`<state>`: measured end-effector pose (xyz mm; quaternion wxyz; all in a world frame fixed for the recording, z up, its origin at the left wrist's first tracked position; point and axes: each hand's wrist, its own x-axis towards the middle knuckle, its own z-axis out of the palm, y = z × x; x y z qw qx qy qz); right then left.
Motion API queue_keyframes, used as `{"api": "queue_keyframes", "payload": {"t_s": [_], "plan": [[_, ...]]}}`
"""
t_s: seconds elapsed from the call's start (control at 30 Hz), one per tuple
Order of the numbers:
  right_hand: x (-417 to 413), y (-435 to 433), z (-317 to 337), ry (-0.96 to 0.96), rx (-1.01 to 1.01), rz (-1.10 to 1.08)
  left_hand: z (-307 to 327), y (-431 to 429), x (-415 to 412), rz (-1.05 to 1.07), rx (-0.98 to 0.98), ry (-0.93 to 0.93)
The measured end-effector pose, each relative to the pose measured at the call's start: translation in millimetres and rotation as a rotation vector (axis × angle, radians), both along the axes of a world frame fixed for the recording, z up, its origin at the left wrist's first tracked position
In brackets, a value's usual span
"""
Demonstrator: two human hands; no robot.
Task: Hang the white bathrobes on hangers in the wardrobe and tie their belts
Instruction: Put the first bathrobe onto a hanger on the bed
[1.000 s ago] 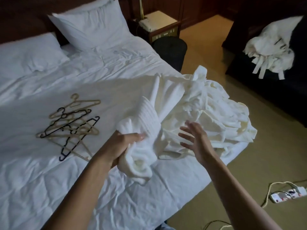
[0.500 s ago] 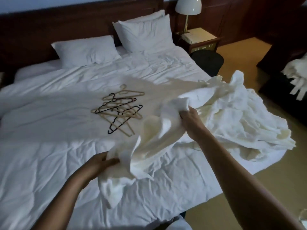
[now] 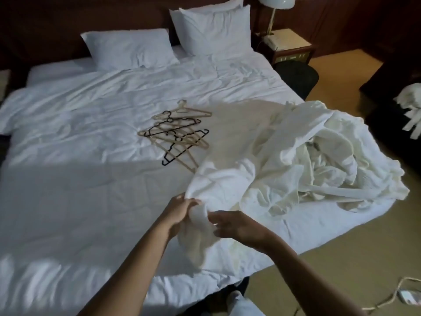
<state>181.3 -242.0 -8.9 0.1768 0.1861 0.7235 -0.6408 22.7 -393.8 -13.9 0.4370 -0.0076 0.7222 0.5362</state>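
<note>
The heap of white bathrobes point(image 3: 330, 160) on the right side of the bed point(image 3: 91, 156) is so crumpled that single robes, sleeves and belts are hard to tell apart; only a few long flat strips show along its near edge. The heap hangs a little over the mattress edge. Far right, a second bundle of white cloth point(image 3: 410, 110) on dark furniture is cut by the frame. A lamp point(image 3: 276, 3) over the nightstand point(image 3: 289, 42) loses its top to the upper edge, and a power strip point(image 3: 407, 297) on the floor is cut off at lower right.

One bathrobe point(image 3: 227, 179) is drawn out of the heap toward the near edge of the bed (its lower part droops over the sheet below the hands). The left hand point(image 3: 180, 210) has its fingers curled round a bunched fold of this robe, the thumb on top. The right hand point(image 3: 237, 226) meets the same fold from the other side, thumb and fingers pinching the cloth; its fingertips are blurred, so which fingers bear on it I cannot tell. The two hands are just beside each other.

A tangle of beige and black hangers point(image 3: 177, 135) lies mid-bed, its near end touching the robe's far edge. Two pillows point(image 3: 129, 50) lean at the headboard
</note>
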Motion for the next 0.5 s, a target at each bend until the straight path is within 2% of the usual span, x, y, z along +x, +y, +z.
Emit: {"api": "queue_keyframes", "payload": {"t_s": [0.07, 0.13, 0.2, 0.3, 0.4, 0.5], "plan": [[22, 22, -34, -0.109, -0.022, -0.165, -16, -24, 13, 0.069, 0.01, -0.095], [36, 43, -70, -0.255, 0.06, -0.396, -28, -52, 17, 0.169, 0.037, -0.172], [42, 61, -101, -0.376, 0.128, -0.538, -41, -84, 11, 0.243, 0.003, -0.151], [31, 79, -130, -0.451, 0.235, -0.496, -46, -143, -12, 0.407, -0.089, 0.001], [8, 83, -151, -0.465, 0.396, -0.387, -66, -197, -32, 0.443, -0.248, 0.152], [-18, 78, -180, -0.459, 0.496, -0.289, -104, -233, -36, 0.365, -0.606, 0.154]]}}
